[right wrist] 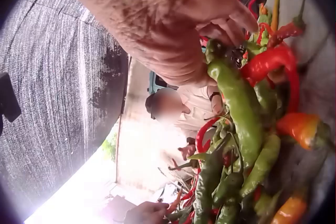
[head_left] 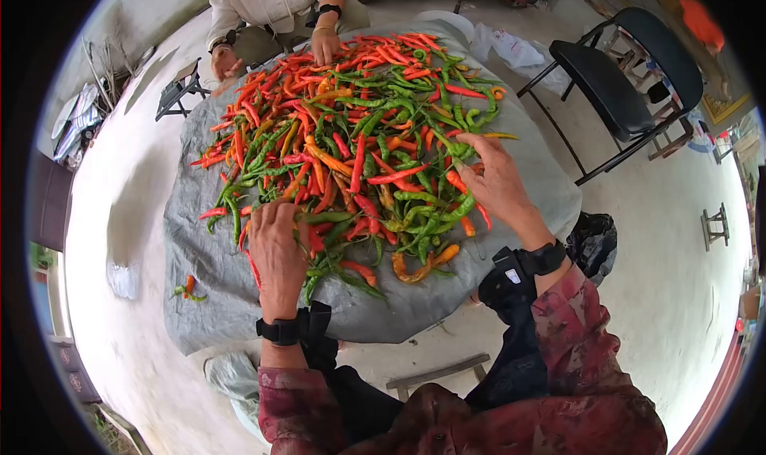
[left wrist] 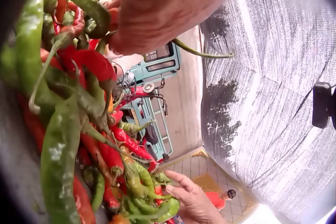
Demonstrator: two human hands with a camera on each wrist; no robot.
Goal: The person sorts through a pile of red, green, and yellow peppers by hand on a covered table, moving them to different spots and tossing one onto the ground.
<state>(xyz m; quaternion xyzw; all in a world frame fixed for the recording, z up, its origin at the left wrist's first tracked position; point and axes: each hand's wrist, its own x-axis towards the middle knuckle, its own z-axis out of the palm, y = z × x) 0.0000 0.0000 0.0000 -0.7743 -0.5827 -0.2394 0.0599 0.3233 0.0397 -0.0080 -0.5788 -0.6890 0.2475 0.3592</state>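
A large heap of red, green and orange chili peppers (head_left: pixel 351 168) covers a table spread with a grey sheet (head_left: pixel 215 252). At the heap's near left, my left hand (head_left: pixel 277 244) bends its fingers down around a green chili pepper (head_left: pixel 325 216). A thin green stem (left wrist: pixel 205 53) sticks out from under that hand in the left wrist view. My right hand (head_left: pixel 499 180) is at the heap's right edge, pinching a green chili pepper (head_left: pixel 456 149) between thumb and fingers. The right wrist view shows a long green chili pepper (right wrist: pixel 239 108) just below this hand.
Across the table, another person (head_left: pixel 267 12) has one hand (head_left: pixel 325 47) on the heap. A few loose peppers (head_left: pixel 189 289) lie apart at the sheet's left. A black folding chair (head_left: pixel 610 88) stands at right, and a black plastic bag (head_left: pixel 594 244) sits beside the table.
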